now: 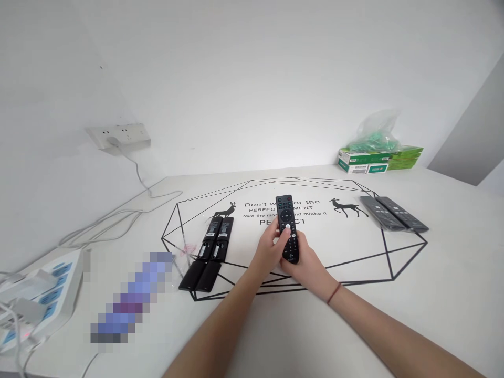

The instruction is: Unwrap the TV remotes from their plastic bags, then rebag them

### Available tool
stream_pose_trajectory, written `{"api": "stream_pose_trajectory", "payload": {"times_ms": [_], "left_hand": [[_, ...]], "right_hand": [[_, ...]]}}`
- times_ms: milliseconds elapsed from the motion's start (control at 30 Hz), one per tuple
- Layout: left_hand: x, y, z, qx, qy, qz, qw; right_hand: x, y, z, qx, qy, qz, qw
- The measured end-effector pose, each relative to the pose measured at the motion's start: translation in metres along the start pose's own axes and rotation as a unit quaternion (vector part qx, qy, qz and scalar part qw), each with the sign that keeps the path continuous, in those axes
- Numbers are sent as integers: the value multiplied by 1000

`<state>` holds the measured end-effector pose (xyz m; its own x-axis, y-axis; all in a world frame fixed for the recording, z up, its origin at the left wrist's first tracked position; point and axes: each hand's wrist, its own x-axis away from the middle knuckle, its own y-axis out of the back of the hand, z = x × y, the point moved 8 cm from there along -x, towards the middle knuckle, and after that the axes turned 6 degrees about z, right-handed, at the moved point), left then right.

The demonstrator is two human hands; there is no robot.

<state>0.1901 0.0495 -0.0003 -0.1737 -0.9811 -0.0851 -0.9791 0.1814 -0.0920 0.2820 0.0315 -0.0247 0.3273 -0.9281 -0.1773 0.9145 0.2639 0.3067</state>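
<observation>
Both hands hold a black remote control upright over the middle of the white table, buttons facing me. My left hand grips its lower left side, thumb on the white centre button. My right hand cups the bottom end from the right; a red cord circles that wrist. Two black remotes lie side by side face down to the left, their battery bays exposed. Two grey-wrapped remotes lie at the right.
Green boxes with a plastic bag of green items stand at the back right. A white power strip with cables lies at the left edge; a wall socket hangs behind. A small clear bag lies beside the left remotes.
</observation>
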Motion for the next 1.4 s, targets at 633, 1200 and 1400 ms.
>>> {"api": "stream_pose_trajectory", "payload": {"times_ms": [633,1200,1400], "left_hand": [[5,131,-63,-452,-50,-235,859],[61,252,-45,-450,275,-414,742],[49,238,-72,-334,28,-434,836]], "right_hand": [[2,15,-12,23,-97,-80,992],[3,14,-13,9,-94,-77,993],[2,12,-12,25,-96,-63,993]]}}
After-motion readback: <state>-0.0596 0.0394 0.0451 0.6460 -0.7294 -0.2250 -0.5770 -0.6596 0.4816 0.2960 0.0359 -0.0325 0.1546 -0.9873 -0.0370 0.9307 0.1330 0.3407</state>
